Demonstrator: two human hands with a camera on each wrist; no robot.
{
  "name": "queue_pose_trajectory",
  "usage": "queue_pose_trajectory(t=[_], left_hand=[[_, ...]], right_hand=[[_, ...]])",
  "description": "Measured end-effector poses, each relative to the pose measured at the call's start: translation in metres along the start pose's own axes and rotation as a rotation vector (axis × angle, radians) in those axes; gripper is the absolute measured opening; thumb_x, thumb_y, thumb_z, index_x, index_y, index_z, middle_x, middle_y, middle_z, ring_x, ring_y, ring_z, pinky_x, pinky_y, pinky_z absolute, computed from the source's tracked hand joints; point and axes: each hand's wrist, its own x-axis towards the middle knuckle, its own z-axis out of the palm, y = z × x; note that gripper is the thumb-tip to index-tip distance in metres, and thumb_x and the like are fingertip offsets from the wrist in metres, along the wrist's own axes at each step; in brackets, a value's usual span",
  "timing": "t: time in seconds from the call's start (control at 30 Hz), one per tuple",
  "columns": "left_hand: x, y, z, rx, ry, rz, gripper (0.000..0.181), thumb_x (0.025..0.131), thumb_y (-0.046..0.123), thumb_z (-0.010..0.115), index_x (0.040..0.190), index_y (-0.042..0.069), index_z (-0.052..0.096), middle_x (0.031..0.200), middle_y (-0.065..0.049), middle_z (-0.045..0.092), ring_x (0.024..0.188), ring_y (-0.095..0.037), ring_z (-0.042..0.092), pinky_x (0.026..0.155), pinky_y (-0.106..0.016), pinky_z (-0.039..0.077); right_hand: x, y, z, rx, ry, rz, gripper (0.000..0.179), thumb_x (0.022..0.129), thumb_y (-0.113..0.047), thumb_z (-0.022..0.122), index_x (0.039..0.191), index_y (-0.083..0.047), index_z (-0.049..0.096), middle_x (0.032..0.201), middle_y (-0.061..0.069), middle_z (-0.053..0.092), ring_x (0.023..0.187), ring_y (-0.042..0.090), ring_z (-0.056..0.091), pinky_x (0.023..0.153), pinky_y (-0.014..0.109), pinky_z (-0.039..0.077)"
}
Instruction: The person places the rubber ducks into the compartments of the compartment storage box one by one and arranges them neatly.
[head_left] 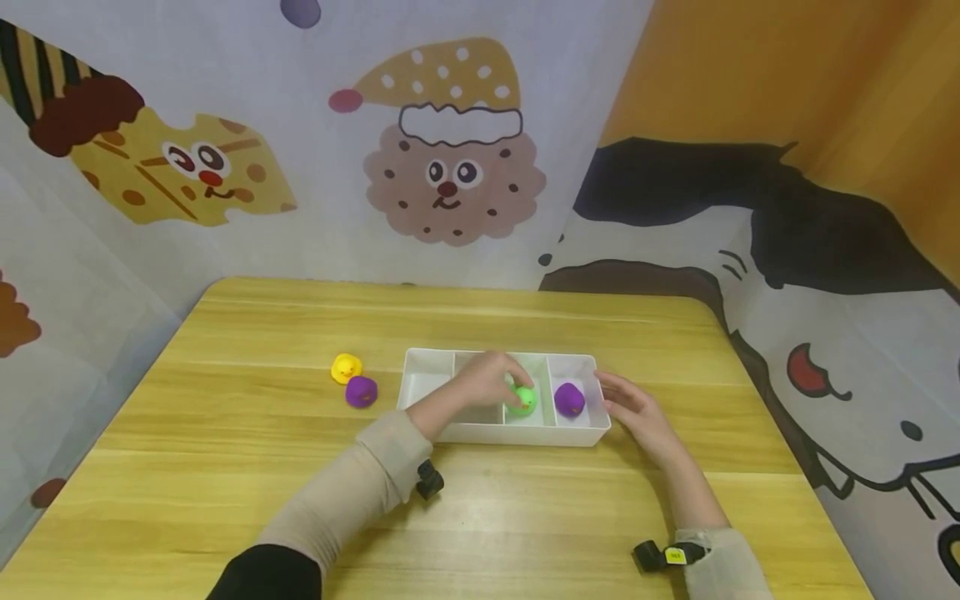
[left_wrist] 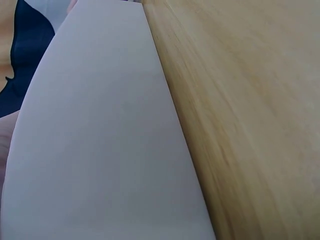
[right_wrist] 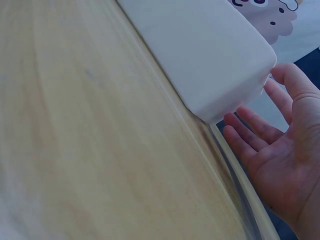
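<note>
A white divided box (head_left: pixel 491 434) stands on the table. Reaching into its second compartment from the right, my left hand (head_left: pixel 485 385) pinches a small green rubber duck (head_left: pixel 528 402) between thumb and fingers. A purple rubber duck (head_left: pixel 570 402) sits in the rightmost compartment. At the box's right end, my right hand (head_left: pixel 632 410) rests its fingertips against the wall, and the right wrist view shows those fingers (right_wrist: pixel 260 125) loosely extended at the box corner. The left wrist view is mostly the box's long front wall (left_wrist: pixel 105 130), which hides the duck and most of the left hand.
Left of the box, a yellow duck (head_left: pixel 346 368) and another purple duck (head_left: pixel 362 392) lie side by side on the wooden table (head_left: pixel 247 433). The leftmost compartment (head_left: pixel 426 379) shows its white floor. Behind the table hangs a cartoon-printed cloth (head_left: pixel 315 250).
</note>
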Motion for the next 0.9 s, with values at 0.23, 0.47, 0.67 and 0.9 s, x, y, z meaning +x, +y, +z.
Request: queue_pose_trajectory(t=[0.23,0.47,0.67,0.9], left_hand=[[0.001,0.003,0.001,-0.008,-0.002,-0.022,0.031,0.071,0.014,0.084,0.100,0.017,0.075,0.093,0.013,0.066,0.102,-0.013,0.058,0.095,-0.040,0.042],[0.000,0.003,0.000,-0.016,-0.002,-0.025,0.033,0.070,0.013,0.084,0.101,0.016,0.074,0.092,0.012,0.066,0.099,-0.013,0.058,0.092,-0.038,0.044],[-0.003,0.001,-0.002,-0.043,0.028,-0.012,0.035,0.071,0.018,0.085,0.104,0.015,0.074,0.096,0.011,0.067,0.103,-0.015,0.058,0.091,-0.036,0.044],[-0.010,0.001,-0.009,-0.118,0.067,0.018,0.034,0.076,0.017,0.081,0.108,0.012,0.072,0.105,0.005,0.068,0.109,-0.018,0.057,0.098,-0.040,0.042]], right_hand=[[0.000,0.000,-0.001,-0.005,-0.004,-0.007,0.048,0.096,-0.010,0.059,0.140,0.000,0.043,0.142,0.022,0.042,0.117,0.010,0.052,0.094,0.022,0.042],[0.000,0.001,-0.001,-0.007,-0.004,-0.009,0.048,0.096,-0.009,0.058,0.140,0.001,0.043,0.141,0.022,0.043,0.117,0.010,0.052,0.095,0.022,0.041],[0.000,0.001,0.000,0.002,-0.005,-0.012,0.048,0.096,-0.009,0.058,0.140,0.001,0.043,0.141,0.023,0.043,0.118,0.011,0.052,0.095,0.023,0.042],[0.000,0.001,-0.001,0.010,-0.009,-0.013,0.047,0.096,-0.008,0.057,0.140,0.001,0.042,0.142,0.024,0.040,0.118,0.010,0.051,0.095,0.022,0.041]])
